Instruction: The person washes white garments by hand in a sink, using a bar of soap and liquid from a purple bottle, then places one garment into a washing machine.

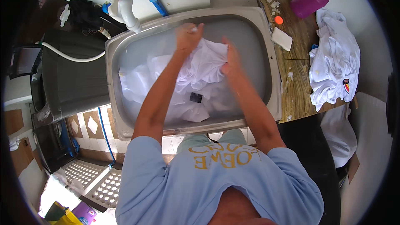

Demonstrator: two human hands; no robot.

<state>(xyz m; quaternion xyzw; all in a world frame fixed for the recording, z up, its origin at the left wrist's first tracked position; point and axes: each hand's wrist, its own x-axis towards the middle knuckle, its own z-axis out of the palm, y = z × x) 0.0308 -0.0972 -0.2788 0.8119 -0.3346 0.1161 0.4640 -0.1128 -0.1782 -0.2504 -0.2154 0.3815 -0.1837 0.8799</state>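
Note:
A wet white garment lies partly in cloudy water in a metal sink. A dark label patch shows on the white cloth. My left hand is closed at the garment's far edge, with a small bit of white showing at the top of the fist. I cannot tell whether that bit is cloth or suds. My right hand, slightly blurred, grips the garment's right edge. Between both hands the cloth is bunched and lifted above the water. More white cloth spreads under the water to the left.
A white faucet on blue pipes rises behind the sink's left side. The wooden counter at right bears a white soap bar, an orange cap, a purple bottle and piled white clothes. A dark grey machine stands left.

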